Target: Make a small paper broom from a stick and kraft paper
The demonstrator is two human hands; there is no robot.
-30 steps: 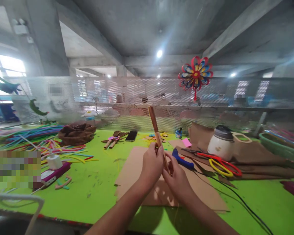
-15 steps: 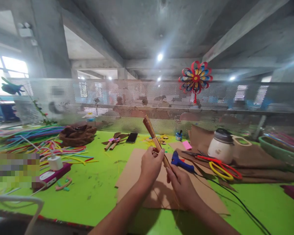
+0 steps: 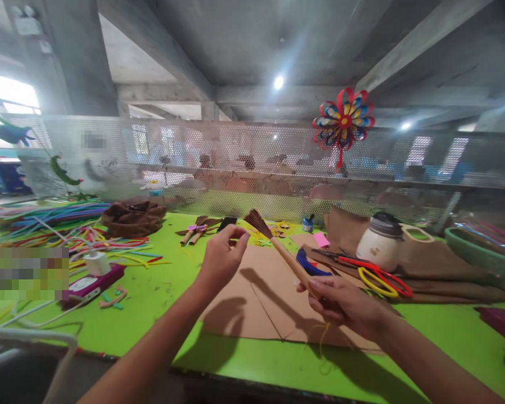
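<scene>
My right hand [image 3: 340, 300] is wrapped round the lower end of the tan handle of a small broom [image 3: 289, 256]. The broom tilts up and left, its brown bristles fanned at the top. A thin yellow thread [image 3: 320, 336] dangles under this hand. Left of the broom, apart from it, my left hand [image 3: 223, 252] is raised, thumb and fingers drawn together in a pinch; whatever is between the tips is too small to make out. Beneath both hands lies a sheet of brown cardboard [image 3: 235, 286]. Partly behind the handle is a blue glue gun [image 3: 311, 265].
Right of the cardboard are scissors with red and yellow handles [image 3: 381, 279], a white jar with a dark lid [image 3: 381, 241] and brown fabric [image 3: 446, 275]. At left lie a purple power strip [image 3: 92, 286], coloured stems [image 3: 76, 213] and finished small brooms [image 3: 194, 231]. A perforated screen [image 3: 235, 146] stands behind.
My left hand has let go of the broom and moved left. My right hand has shifted right with the broom, which now leans further left. The view has tilted down slightly.
</scene>
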